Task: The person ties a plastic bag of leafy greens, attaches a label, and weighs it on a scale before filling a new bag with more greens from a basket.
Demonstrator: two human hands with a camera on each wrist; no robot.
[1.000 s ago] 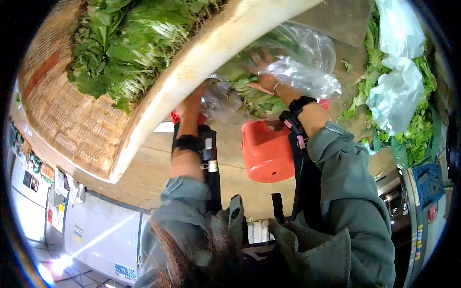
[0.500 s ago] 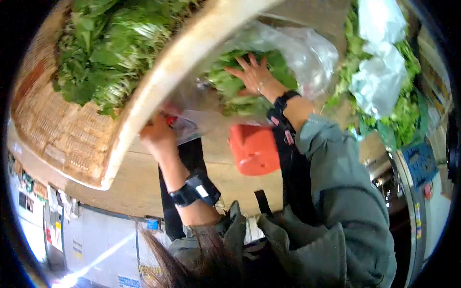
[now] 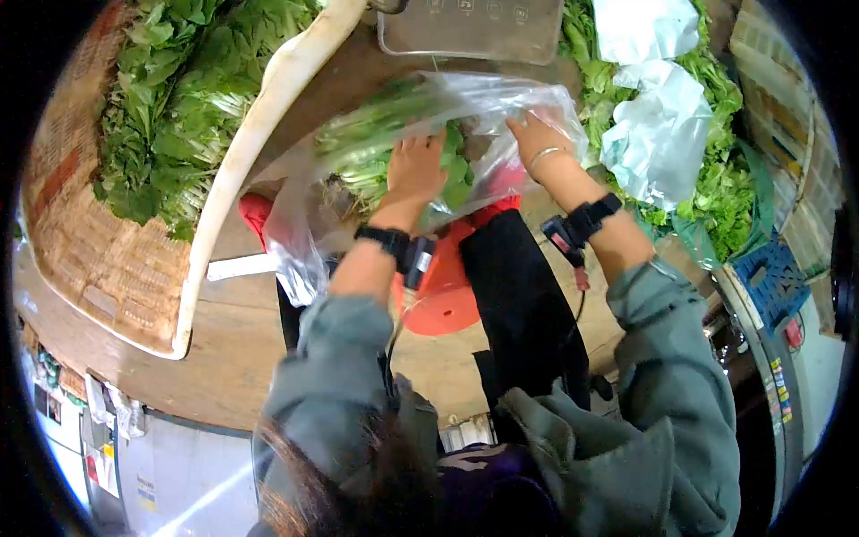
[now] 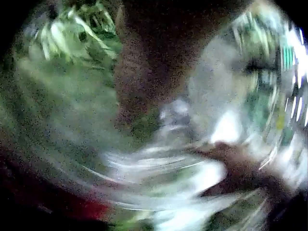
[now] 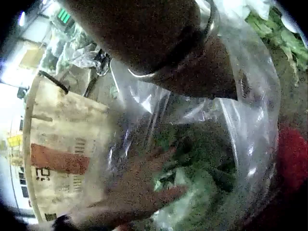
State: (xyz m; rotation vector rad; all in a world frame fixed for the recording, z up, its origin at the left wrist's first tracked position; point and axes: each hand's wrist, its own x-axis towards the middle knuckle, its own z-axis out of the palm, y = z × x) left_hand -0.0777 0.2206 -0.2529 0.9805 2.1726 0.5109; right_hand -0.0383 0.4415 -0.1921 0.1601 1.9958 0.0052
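A clear plastic bag [image 3: 300, 210] lies around a bunch of leafy greens [image 3: 358, 148]. On the greens rests my left hand [image 3: 416, 174], its fingers stretched out; in the right wrist view, those fingers spread over the leaves [image 5: 187, 202]. At the bag's right end my right hand [image 3: 544, 150], with a bracelet at the wrist, pinches the plastic, which bunches beside it. Its fingertips are partly hidden by the film in the right wrist view. The left wrist view is strongly blurred.
A worn basket [image 3: 116, 291] with loose greens [image 3: 192, 107] stands at left. Red stool [image 3: 440, 300] lies below the bag. A clear lidded box [image 3: 474, 31] is at the top; lettuce [image 3: 720, 166] under pale plastic [image 3: 658, 130] and a blue crate [image 3: 774, 282] are at right.
My left hand has moved from beside the basket onto the greens. My right hand has left the greens for the bag's right end. The bag now stretches across the greens.
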